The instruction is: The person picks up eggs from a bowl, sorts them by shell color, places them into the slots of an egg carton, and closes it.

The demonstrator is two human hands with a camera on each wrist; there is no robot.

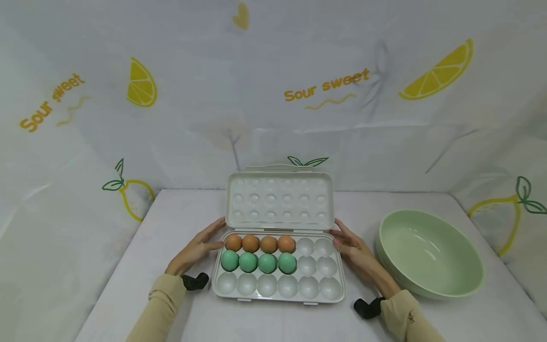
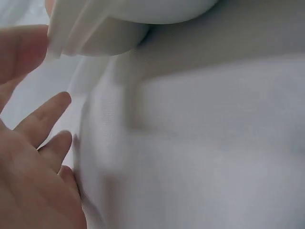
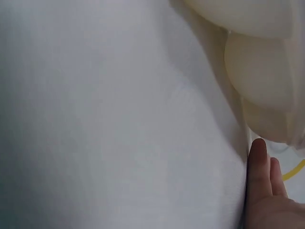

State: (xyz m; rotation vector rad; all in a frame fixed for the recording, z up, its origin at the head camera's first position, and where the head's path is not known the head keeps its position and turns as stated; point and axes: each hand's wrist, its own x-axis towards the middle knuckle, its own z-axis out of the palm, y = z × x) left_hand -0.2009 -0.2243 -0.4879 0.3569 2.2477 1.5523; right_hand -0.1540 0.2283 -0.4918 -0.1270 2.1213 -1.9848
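A white plastic egg box [image 1: 278, 294] lies on the table, its dimpled lid [image 1: 279, 199] raised at the far side. Several brown eggs [image 1: 268, 244] fill the left of its far row. Several green eggs [image 1: 267, 263] sit in the middle row; the near row holds none. My left hand [image 1: 197, 247] holds the box's left side by the hinge, thumb at the rim; in the left wrist view its lower fingers [image 2: 40, 119] stay off the box. At the right side, my right hand [image 1: 354, 249] holds the rim with its thumb, fingers [image 3: 259, 167] low beside the cups.
A large pale green bowl [image 1: 431, 251] stands on the white-covered table [image 1: 124, 294], to the right of my right forearm. Behind and beside the table hangs a white cloth [image 1: 192, 71] with lemon prints. Black wrist mounts [image 1: 195, 281] stick out at both wrists.
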